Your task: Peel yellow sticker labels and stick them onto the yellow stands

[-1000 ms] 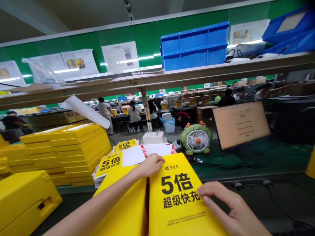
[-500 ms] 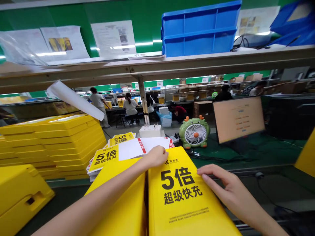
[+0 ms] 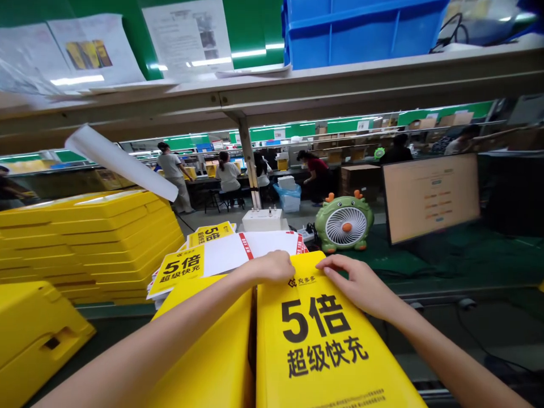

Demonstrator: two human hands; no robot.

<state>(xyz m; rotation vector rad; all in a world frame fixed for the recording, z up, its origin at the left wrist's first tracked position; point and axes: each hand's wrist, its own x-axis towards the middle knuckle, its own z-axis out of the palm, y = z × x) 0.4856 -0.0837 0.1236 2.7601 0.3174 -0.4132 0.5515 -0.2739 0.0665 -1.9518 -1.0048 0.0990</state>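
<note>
- Yellow printed panel point(image 3: 323, 334) lies near, right of a plain yellow panel point(image 3: 212, 351), bold black characters facing up.
- Left hand point(image 3: 274, 266) curls closed over the printed panel's far left corner, gripping its edge.
- Right hand point(image 3: 359, 283) rests on the far edge just beside it, fingers loosely spread and flat, gripping nothing.
- Sticker sheets point(image 3: 221, 258) are stacked beyond; a green fan point(image 3: 344, 224) and a monitor point(image 3: 431, 195) stand far right.

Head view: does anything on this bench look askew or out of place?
Little stands out. A white sheet hangs curled and loose from under the shelf, over the yellow stack. Both hands, left and right, rest on the yellow panel's far edge.
</note>
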